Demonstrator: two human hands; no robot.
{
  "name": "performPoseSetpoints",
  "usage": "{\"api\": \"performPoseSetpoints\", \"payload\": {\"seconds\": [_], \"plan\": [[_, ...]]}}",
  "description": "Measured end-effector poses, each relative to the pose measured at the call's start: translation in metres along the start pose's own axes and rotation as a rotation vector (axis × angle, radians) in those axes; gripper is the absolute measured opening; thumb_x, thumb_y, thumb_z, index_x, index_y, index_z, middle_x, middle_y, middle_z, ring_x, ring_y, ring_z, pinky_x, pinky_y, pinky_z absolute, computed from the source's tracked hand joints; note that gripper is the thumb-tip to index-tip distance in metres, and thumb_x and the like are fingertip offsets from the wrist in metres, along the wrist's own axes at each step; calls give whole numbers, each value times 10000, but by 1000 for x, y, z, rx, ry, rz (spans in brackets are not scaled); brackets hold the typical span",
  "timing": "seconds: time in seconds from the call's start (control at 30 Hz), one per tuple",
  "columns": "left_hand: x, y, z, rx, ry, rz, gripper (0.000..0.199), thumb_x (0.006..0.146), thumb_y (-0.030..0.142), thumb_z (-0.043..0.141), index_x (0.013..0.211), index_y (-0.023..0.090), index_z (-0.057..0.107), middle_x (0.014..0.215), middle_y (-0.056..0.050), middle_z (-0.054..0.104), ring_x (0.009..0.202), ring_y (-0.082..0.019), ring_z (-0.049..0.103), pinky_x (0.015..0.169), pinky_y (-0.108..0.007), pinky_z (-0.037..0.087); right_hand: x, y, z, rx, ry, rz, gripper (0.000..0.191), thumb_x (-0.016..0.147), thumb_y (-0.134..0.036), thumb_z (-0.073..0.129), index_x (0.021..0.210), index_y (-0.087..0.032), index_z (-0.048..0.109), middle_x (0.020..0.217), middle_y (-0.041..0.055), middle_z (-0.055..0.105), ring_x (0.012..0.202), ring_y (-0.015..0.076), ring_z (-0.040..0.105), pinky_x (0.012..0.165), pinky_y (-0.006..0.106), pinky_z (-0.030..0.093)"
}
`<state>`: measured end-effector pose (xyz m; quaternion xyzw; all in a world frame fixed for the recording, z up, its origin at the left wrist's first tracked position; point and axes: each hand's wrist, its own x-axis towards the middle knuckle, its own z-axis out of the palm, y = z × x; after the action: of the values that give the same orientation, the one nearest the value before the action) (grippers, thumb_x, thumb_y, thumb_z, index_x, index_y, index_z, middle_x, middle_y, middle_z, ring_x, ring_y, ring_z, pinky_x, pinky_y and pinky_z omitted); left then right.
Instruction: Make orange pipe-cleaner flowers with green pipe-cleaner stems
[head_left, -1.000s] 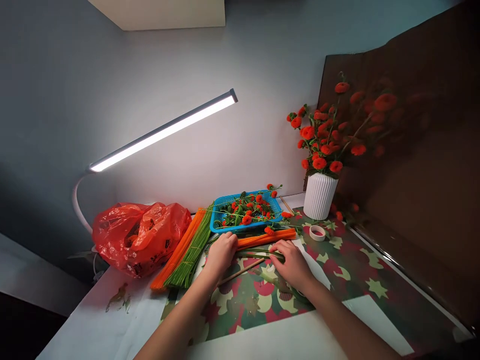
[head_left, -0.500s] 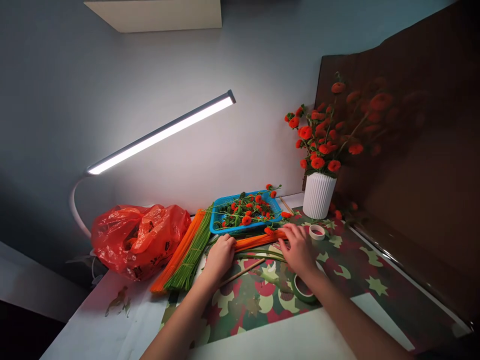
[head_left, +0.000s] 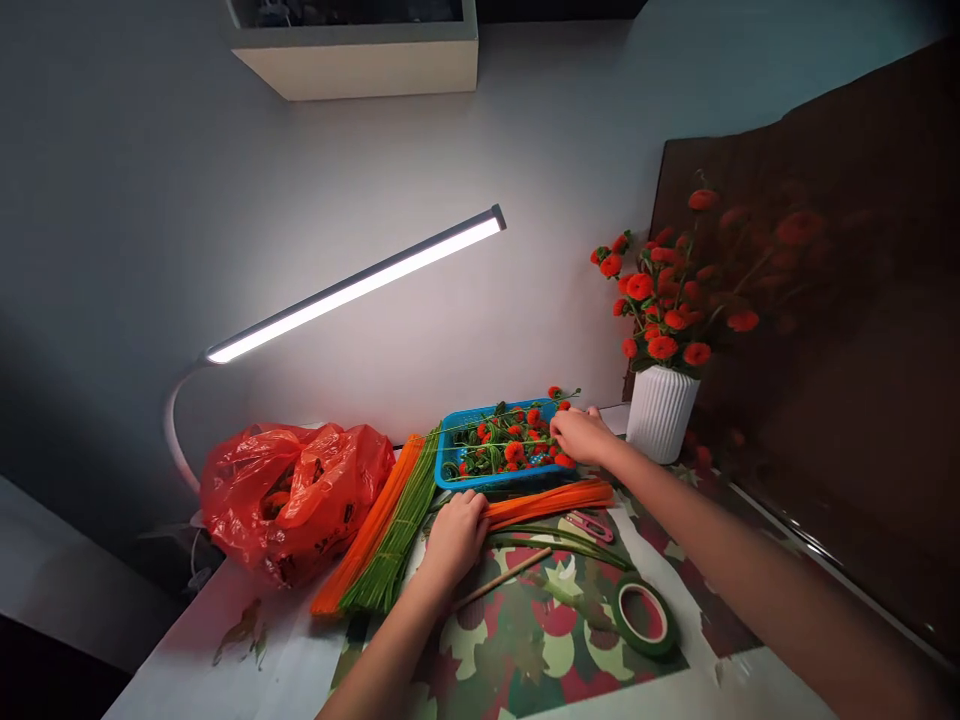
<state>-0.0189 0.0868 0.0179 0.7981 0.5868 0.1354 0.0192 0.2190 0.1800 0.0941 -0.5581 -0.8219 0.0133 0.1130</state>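
My left hand (head_left: 456, 535) lies with curled fingers over the left end of a bundle of orange pipe cleaners (head_left: 551, 502). My right hand (head_left: 583, 435) is at the right end of the blue plastic basket (head_left: 439, 455), its fingers closed among small red pompom flowers (head_left: 514, 453) on green stems. What those fingers pinch is hidden. Just below the orange bundle are pink-handled snips (head_left: 591, 527), long green stems (head_left: 555, 537) and a thin wooden stick (head_left: 504, 578). A roll of green tape (head_left: 643, 615) lies to the right.
Bundles of orange (head_left: 367, 535) and green pipe cleaners (head_left: 397, 530) lean left of the basket. Beyond them sits a red plastic bag (head_left: 292, 500). A white ribbed vase (head_left: 663, 412) of red flowers stands at the right back. A lit lamp (head_left: 360, 285) hangs above; camouflage-patterned sheet (head_left: 517, 640) covers the table.
My right hand has left the orange bundle and moved up to the basket's right end. My left hand stays at the bundle. The view has tilted up, and the snips now show.
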Motion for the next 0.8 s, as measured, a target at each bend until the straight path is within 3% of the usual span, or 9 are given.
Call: {"api": "performPoseSetpoints", "payload": {"seconds": [0.1, 0.27, 0.37, 0.53, 0.57, 0.6, 0.63, 0.7, 0.8], "plan": [[1, 1, 2, -41, 46, -7, 172, 911, 187, 408, 851, 197, 569, 918, -66, 623, 887, -229, 557, 776, -321, 410, 19, 3, -6, -20, 24, 21, 203, 902, -334, 569, 908, -141, 632, 969, 48, 642, 962, 209, 585, 923, 450, 410], [0, 1, -1, -166, 100, -16, 210, 923, 227, 388, 785, 212, 545, 849, -47, 613, 819, -216, 561, 717, -299, 389, 43, 0, 3, 40, 117, -2, 144, 801, -84, 602, 694, -176, 627, 837, 63, 673, 1007, 254, 550, 1045, 561, 220], [0, 0, -11, -291, 131, -33, 225, 919, 275, 400, 729, 217, 508, 759, -19, 580, 719, -189, 541, 633, -270, 353, 40, 3, 3, 123, 250, 21, 87, 768, -133, 634, 799, -213, 648, 949, 65, 672, 1050, 271, 521, 1047, 561, 225], [4, 2, -32, -566, 204, -38, 346, 934, 416, 345, 681, 205, 454, 627, 25, 457, 587, -142, 440, 562, -238, 326, 3, 8, -13, 266, 676, 211, 370, 914, -235, 367, 1271, -189, 454, 1300, 155, 459, 1213, 303, 386, 998, 502, 319], [5, 3, -35, -606, 226, -41, 362, 937, 438, 322, 705, 202, 469, 625, 29, 441, 579, -136, 425, 555, -233, 328, -7, 3, -15, 320, 814, 291, 414, 934, -249, 289, 1337, -179, 353, 1335, 174, 396, 1238, 309, 355, 982, 508, 331], [5, 5, -37, -650, 247, -49, 377, 938, 458, 304, 736, 199, 488, 620, 35, 424, 564, -131, 407, 541, -228, 324, -17, -3, -15, 524, 1077, 388, 412, 931, -291, 314, 1332, -200, 340, 1326, 156, 395, 1223, 294, 380, 978, 486, 345], [5, 7, -39, -714, 263, -64, 389, 936, 477, 297, 767, 195, 505, 610, 42, 402, 544, -125, 382, 521, -224, 313, -26, -13, -13, 732, 1203, 420, 440, 911, -351, 382, 1326, -218, 327, 1323, 143, 393, 1204, 282, 408, 960, 456, 376], [2, 13, -40, -915, 246, -105, 406, 915, 527, 326, 810, 189, 525, 578, 62, 339, 493, -110, 312, 470, -216, 270, -40, -37, -7, 1122, 1040, 394, 515, 839, -439, 517, 1284, -231, 362, 1318, 136, 424, 1176, 270, 463, 931, 415, 416], [-7, 25, -36, -1207, 63, -118, 420, 852, 586, 446, 775, 181, 524, 559, 81, 304, 465, -89, 258, 436, -203, 228, -55, -75, 4, 1608, 438, 281, 636, 755, -492, 652, 1276, -247, 381, 1315, 133, 488, 1157, 270, 526, 854, 375, 469]]}}
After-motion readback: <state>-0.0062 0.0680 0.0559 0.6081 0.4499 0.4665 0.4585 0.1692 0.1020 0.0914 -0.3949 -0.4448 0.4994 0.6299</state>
